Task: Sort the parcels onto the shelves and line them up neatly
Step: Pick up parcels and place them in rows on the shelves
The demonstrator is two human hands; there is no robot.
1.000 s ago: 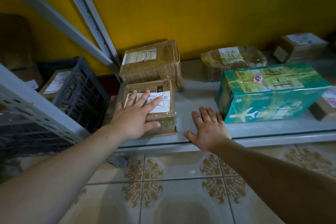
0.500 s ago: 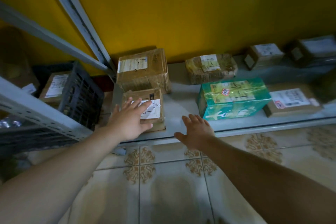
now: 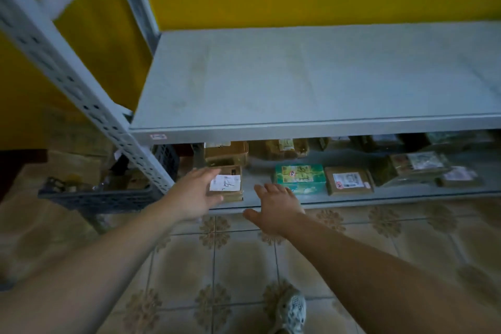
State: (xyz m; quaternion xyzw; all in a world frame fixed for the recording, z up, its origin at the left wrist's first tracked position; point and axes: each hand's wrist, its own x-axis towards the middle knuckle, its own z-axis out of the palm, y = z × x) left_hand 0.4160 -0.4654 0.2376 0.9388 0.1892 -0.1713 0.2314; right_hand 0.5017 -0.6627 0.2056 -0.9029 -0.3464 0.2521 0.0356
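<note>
Parcel (image 3: 227,184): brown, white label, on lower shelf (image 3: 259,172), centre frame.
Left hand (image 3: 193,194): fingers straight, over parcel's left side.
Right hand (image 3: 276,205): fingers spread, empty, just right of parcel.

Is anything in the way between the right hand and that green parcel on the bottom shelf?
Nothing visible. The open right hand is at the front edge of the lower shelf, and only bare shelf lies between it and the green parcel. The brown labelled parcel sits off to the left, by the left hand.
</note>
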